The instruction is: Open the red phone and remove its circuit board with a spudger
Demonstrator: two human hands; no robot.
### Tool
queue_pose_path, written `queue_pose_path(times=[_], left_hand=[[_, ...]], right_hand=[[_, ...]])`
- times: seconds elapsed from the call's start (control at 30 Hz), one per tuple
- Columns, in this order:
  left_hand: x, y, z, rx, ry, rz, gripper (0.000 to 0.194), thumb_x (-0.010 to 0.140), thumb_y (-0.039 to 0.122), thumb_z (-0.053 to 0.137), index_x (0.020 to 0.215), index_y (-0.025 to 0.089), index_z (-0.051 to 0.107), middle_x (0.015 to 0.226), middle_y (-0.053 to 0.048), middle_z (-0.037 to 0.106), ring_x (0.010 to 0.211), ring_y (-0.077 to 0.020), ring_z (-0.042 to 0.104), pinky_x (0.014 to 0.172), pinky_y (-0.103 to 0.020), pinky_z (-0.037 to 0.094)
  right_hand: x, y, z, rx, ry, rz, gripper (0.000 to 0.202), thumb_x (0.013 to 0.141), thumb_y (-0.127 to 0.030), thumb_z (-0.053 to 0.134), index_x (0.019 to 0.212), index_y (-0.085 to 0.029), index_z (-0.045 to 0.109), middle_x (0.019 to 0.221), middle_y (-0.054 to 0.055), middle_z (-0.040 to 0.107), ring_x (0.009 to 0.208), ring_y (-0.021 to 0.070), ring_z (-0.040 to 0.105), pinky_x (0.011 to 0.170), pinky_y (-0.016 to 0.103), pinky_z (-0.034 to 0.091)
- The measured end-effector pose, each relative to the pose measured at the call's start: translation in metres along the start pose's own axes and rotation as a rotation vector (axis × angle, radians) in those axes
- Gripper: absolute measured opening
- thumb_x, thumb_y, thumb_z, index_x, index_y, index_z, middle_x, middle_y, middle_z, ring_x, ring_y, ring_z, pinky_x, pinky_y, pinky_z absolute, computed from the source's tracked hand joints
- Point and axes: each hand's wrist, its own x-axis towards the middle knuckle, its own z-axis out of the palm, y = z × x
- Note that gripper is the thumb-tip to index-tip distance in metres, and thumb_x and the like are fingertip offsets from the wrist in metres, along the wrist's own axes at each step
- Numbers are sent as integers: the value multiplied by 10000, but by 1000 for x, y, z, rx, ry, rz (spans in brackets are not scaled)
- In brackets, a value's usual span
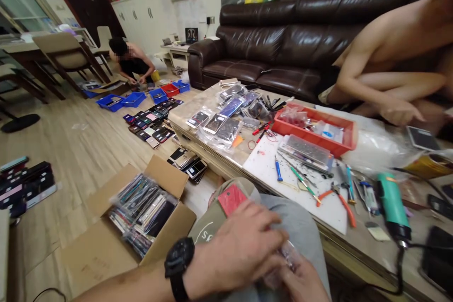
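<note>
My left hand (240, 245), with a black watch (180, 264) on its wrist, reaches across my lap, its fingers bent onto a crumpled clear plastic bag (285, 257). From the lower right my right hand (306, 278) pinches the same bag. What the bag contains is hidden by my fingers. A flat red phone-sized piece (230, 198) lies on my lap just beyond my left hand, its near end partly covered.
An open cardboard box (187, 222) of bagged phones stands left on the floor. On the low table are bagged phones (215, 122), a red tray (348, 141), pliers (336, 193) and a green heat gun (392, 203). One person (375, 61) sits right; another (134, 63) crouches far left.
</note>
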Motion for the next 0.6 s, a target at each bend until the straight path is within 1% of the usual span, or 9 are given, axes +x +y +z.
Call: queue_pose_path(times=[0.03,0.1,0.17,0.23,0.27,0.33,0.4,0.5,0.6], left_hand=[[3,-8,-7,-20,-18,-3,440,987,438,578,1329,162,601,1380,-155,631,1279,-290,550,1138,-440,346],[10,-22,-17,-114,-116,-18,604,903,528,681,1363,149,585,1297,-159,673,1206,-305,586,1081,-427,374],[16,-33,-22,-251,-220,-130,517,839,561,742,1160,159,690,1018,-84,723,937,-252,627,858,-335,434],[19,-39,-23,-389,-236,-293,381,825,545,759,853,171,692,755,0,628,714,-179,537,680,-281,374],[19,-41,-24,-441,-223,-350,365,844,523,742,780,173,657,702,21,577,673,-159,496,646,-268,349],[18,-42,-23,-521,-204,-400,312,898,470,680,809,175,633,725,31,565,689,-148,491,646,-247,359],[13,-40,-20,-652,-181,-445,259,921,432,647,899,175,624,835,18,605,778,-154,529,707,-236,400],[4,-35,-12,-909,-143,-562,287,867,436,715,920,180,597,869,17,596,808,-150,517,733,-232,406],[-7,-35,1,-1056,-110,-617,399,790,529,771,861,177,598,786,18,561,723,-143,472,653,-233,377]], right_hand=[[-2,-9,-2,4,-50,28,360,761,-547,782,795,-189,791,708,54,727,632,235,650,575,315,538],[-4,-33,-5,8,-136,66,341,769,-532,775,812,-196,813,665,36,701,603,217,619,578,300,519],[-4,-56,-8,-1,-177,57,303,779,-491,793,863,-202,825,688,29,704,648,216,632,657,303,533],[-5,-71,-10,50,-97,49,339,813,-512,778,965,-212,819,785,44,740,745,233,672,730,314,546],[-6,-75,-11,100,-35,51,379,836,-539,757,1032,-218,806,858,59,759,810,245,693,770,325,554],[-8,-75,-9,216,67,41,482,845,-597,738,1146,-221,767,1012,96,774,944,276,716,835,352,565],[-8,-68,-3,280,86,4,558,787,-615,791,1174,-214,748,1101,119,770,1032,298,714,884,364,565],[-6,-49,13,246,87,-53,473,729,-585,847,984,-194,775,941,101,789,882,271,738,790,321,587],[-2,-30,32,162,270,-110,476,739,-643,803,819,-175,767,720,68,749,658,217,693,623,267,572]])
